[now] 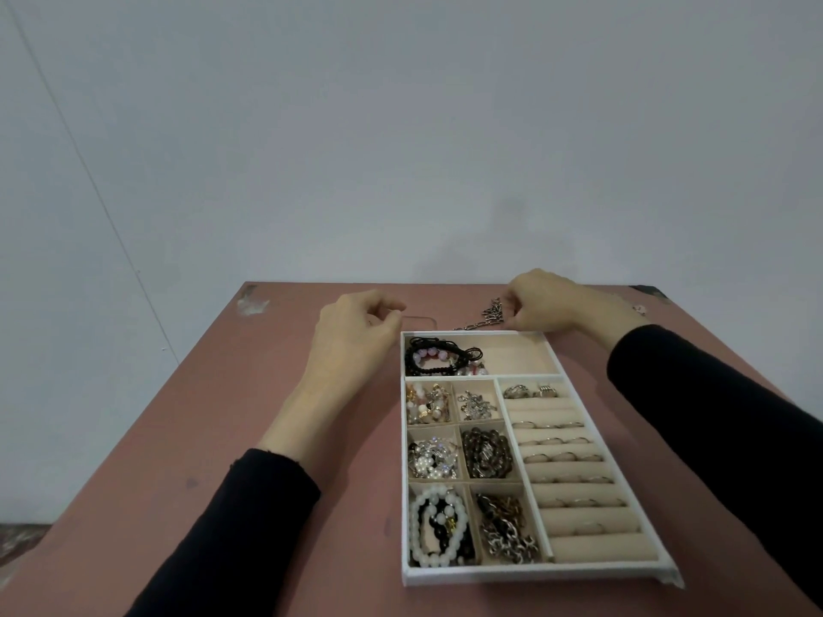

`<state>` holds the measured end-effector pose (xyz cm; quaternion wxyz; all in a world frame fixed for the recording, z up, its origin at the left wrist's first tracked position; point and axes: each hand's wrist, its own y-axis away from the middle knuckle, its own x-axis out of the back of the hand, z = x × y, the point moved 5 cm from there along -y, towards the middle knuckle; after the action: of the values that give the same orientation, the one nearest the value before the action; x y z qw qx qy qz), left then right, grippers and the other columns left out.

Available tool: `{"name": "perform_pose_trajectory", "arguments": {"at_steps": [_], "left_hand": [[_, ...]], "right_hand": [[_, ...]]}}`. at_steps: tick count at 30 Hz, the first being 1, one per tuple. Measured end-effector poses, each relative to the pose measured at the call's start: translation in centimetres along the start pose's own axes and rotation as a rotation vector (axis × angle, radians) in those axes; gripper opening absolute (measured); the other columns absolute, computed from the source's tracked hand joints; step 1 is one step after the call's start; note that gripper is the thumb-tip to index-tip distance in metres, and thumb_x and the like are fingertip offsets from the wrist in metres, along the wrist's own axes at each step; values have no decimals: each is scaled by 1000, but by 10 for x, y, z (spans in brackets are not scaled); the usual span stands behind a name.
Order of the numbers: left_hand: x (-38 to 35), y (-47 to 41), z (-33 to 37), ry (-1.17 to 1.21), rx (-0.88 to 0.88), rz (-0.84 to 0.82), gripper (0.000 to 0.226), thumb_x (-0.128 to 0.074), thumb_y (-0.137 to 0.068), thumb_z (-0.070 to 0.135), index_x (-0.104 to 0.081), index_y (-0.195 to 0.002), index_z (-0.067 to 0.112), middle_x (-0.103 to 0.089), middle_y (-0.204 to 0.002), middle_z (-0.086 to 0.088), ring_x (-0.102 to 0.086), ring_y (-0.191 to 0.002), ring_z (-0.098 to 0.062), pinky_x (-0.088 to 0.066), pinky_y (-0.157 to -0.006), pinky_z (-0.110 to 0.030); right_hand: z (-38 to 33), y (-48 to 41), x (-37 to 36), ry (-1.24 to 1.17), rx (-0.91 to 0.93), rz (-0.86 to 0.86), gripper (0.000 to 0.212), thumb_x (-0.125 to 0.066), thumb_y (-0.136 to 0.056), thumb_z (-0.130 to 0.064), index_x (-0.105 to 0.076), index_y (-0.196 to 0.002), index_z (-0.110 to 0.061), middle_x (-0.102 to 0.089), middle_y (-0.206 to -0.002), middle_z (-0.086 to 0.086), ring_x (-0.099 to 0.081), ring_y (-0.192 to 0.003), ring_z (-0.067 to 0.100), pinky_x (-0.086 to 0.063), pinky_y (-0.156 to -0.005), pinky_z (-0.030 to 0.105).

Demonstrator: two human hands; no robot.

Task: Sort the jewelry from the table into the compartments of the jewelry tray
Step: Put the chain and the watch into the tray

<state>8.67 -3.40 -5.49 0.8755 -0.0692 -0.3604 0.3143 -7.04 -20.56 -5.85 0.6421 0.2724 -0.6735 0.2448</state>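
Observation:
A white jewelry tray [525,573] lies on the pinkish table, right of centre. Its long back compartment [516,356] holds black cord and pink bead bracelets at its left end. Smaller compartments hold earrings, dark beads [486,452], a white bead bracelet [434,527] and heavy chain. Ring rolls [574,465] on the right carry several rings. Just behind the tray's back edge, my right hand [545,302] pinches a chunky silver chain [490,311] that trails down to the table. My left hand [356,331] sits at the tray's back left corner, fingertips pinched at a thin faint chain [423,318].
The table [276,394] ends at a pale wall close behind my hands. A small pale object [640,309] lies near the back right corner. Chipped paint [251,305] marks the back left corner. Floor shows at the lower left.

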Motion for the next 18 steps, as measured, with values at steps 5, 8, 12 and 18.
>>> {"name": "perform_pose_trajectory", "arguments": {"at_steps": [5,8,12,18], "left_hand": [[2,-1,3,40,8,1,18,-56,-87,19,-72,-95,24,-61,-71,12,-53,-66,1,-38,-59,-9],[3,0,13,104,0,7,17,-56,-88,17,-70,-92,24,-60,-70,15,-57,-62,0,-39,-53,-4],[-9,-1,33,149,-55,-59,15,-56,-88,14,-69,-94,20,-61,-74,10,-58,-59,10,-38,-55,1],[-43,-24,57,147,-59,-245,26,-60,-86,17,-62,-112,18,-60,-81,7,-55,-69,-5,-46,-64,-17]], "right_hand": [[6,4,13,-245,-39,127,8,-62,-75,-9,-65,-73,-2,-66,-70,6,-59,-63,17,-47,-58,25],[9,11,35,-464,-44,265,6,-63,-76,-7,-68,-77,-5,-66,-68,3,-56,-59,6,-40,-51,8],[12,18,67,-647,-34,404,10,-60,-78,-6,-69,-80,-9,-64,-66,-1,-56,-63,12,-44,-56,14],[10,28,109,-767,20,558,15,-59,-77,-2,-64,-72,-16,-62,-64,1,-57,-66,17,-47,-62,26]]}}
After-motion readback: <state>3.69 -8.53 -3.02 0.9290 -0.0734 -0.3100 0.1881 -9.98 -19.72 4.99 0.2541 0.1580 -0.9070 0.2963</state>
